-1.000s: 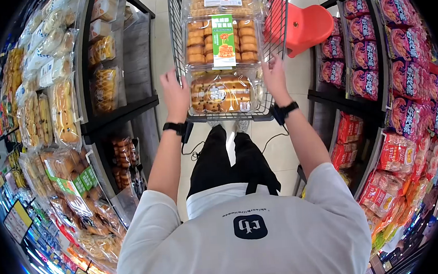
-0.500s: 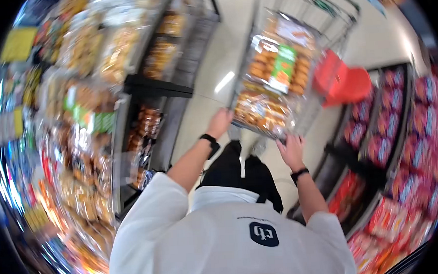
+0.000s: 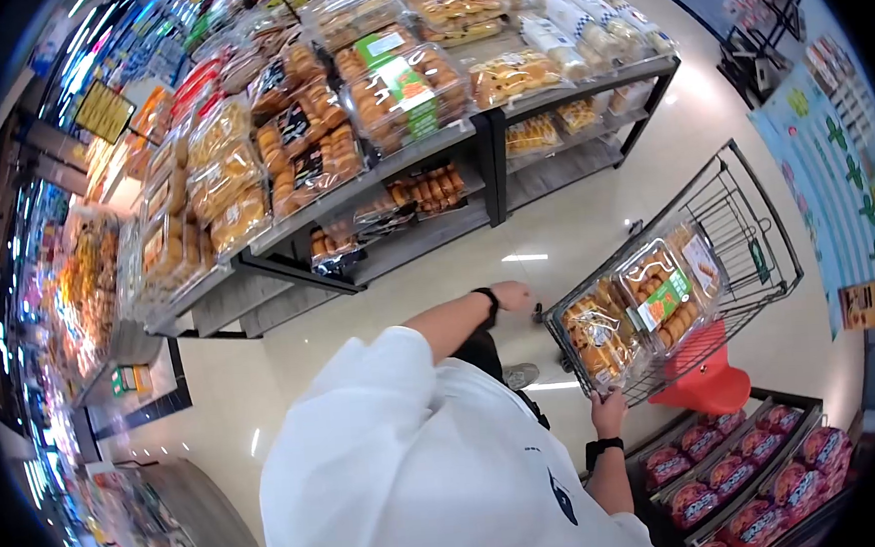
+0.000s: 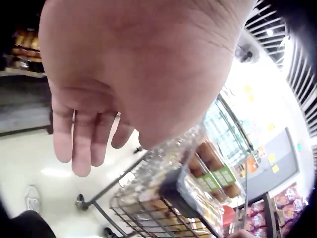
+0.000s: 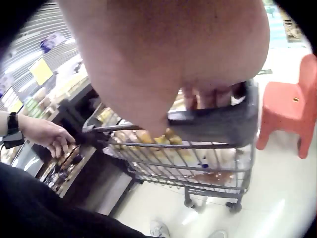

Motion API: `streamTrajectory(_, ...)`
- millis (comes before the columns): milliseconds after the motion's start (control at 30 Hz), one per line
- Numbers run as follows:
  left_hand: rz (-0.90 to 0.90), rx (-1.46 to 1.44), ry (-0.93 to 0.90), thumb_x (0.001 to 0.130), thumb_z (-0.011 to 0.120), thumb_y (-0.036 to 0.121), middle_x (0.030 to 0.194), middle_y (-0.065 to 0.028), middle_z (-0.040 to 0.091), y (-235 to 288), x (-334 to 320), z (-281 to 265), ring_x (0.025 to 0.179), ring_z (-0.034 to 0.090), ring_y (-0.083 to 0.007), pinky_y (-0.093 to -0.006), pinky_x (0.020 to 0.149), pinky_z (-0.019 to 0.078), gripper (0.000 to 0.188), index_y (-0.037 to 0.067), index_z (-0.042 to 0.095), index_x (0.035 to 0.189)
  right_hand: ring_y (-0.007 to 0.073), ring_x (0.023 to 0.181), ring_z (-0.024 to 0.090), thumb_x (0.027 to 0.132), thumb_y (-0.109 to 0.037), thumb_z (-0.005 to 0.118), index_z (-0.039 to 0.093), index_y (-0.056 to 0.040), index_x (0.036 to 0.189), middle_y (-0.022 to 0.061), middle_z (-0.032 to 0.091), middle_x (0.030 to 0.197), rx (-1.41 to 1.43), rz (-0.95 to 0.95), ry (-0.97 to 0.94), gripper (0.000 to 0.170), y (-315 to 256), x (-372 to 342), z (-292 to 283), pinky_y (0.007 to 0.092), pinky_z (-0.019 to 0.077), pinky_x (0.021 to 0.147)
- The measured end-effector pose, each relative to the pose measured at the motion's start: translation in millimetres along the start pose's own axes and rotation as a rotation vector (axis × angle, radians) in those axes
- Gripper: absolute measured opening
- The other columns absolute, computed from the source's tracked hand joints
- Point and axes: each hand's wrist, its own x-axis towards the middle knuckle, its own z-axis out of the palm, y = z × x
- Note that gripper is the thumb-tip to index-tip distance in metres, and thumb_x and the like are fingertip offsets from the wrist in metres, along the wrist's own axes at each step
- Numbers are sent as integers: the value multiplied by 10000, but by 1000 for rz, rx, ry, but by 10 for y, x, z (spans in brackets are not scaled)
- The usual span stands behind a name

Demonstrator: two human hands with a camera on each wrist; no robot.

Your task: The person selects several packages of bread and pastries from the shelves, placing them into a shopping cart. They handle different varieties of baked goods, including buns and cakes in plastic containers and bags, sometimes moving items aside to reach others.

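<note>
My left hand [image 3: 514, 296] hangs in the air just left of the shopping cart [image 3: 796, 274], apart from it. Its fingers look loose and hold nothing in the left wrist view. On the near corner of the cart, my right hand [image 3: 609, 412] grips the dark push handle [image 5: 213, 126], with fingers curled over it. Clear packs of bread lie in a row inside the cart: a browned, dark-dotted loaf pack [image 3: 599, 339] nearest me, a pack of small rolls with a green label [image 3: 665, 302] behind it, and a white-labelled pack [image 3: 699, 260] at the far end.
A red plastic chair [image 3: 699, 373] stands close against the cart's right side. To the left runs a bread shelf [image 3: 496, 170] stacked with packaged loaves and rolls. Purple packets [image 3: 760, 474] fill a rack at the lower right. Tiled floor [image 3: 428, 274] lies between shelf and cart.
My left hand has come off the cart handle and moved left, while the right stays on it. My view has swung left, so the bread shelf now lies ahead and the cart at right.
</note>
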Motion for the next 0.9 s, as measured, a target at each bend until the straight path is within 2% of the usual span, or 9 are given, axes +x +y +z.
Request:
streamTrajectory(33,-91,-18,62,850,494,283,1055,-201,662,-266,-160,-71,997,623,-370,-465,869,480,343,55,672,1034,351,985,546,762,-168,735,539,-15,1088,183,589,969,-72,-87,164,409,-24,-15,49,479,390,894)
streamTrajectory(167,-341,1,432,810,511,215,911,-190,684,-1438,-1208,-72,863,644,-400,-503,766,506,243,58,686,872,422,984,552,760,-145,714,565,2,1059,213,589,1009,-58,-314,89,365,-525,41,48,478,438,873)
streamTrajectory(267,-626,28,294,815,485,185,959,-273,659,-1912,-2184,30,923,645,-419,-505,824,501,307,-21,698,898,429,996,574,771,-133,687,553,18,1127,244,615,1047,195,-417,-92,409,-778,354,387,470,466,875)
streamTrajectory(367,-759,-141,193,777,502,216,616,-170,653,-2274,-3093,430,631,670,-301,-431,662,518,310,3,659,616,419,988,603,764,-181,668,547,10,1166,251,635,1053,11,-333,-195,461,-1224,525,493,485,472,871)
streamTrajectory(467,-893,-481,-6,877,451,246,801,-154,704,-2983,-3657,1223,669,689,-247,-429,576,498,347,-16,673,822,421,1020,607,754,-254,685,531,26,1200,285,629,1077,-133,-179,-227,549,-1566,588,636,472,490,869)
streamTrajectory(533,-998,-668,-106,918,420,264,928,-123,712,-2703,-4072,1131,699,697,-219,-392,545,471,365,-16,652,952,428,1029,605,730,-264,673,492,75,1223,323,617,1075,-110,-175,-229,625,-1607,594,706,478,485,878)
streamTrajectory(733,-1075,-810,-128,958,400,292,948,-57,722,-3131,-4859,1143,725,700,-164,-350,535,445,349,52,636,864,423,1013,619,718,-198,688,255,83,1396,317,625,1062,-229,-132,-151,852,-1433,703,1153,454,492,879)
streamTrajectory(833,-896,-722,-178,951,425,254,875,-56,712,-3856,-5099,1115,694,692,-185,-358,525,456,300,47,633,889,412,1074,597,745,-159,655,256,76,1379,307,634,1051,-301,92,-244,785,-1594,557,1197,440,480,906)
streamTrajectory(900,-490,-55,-264,937,456,204,826,-69,682,-4339,-5145,1058,656,666,-200,-353,520,473,245,19,614,907,407,1091,589,745,-155,641,269,74,1369,309,630,1062,-218,123,-243,762,-1544,634,1376,441,472,920)
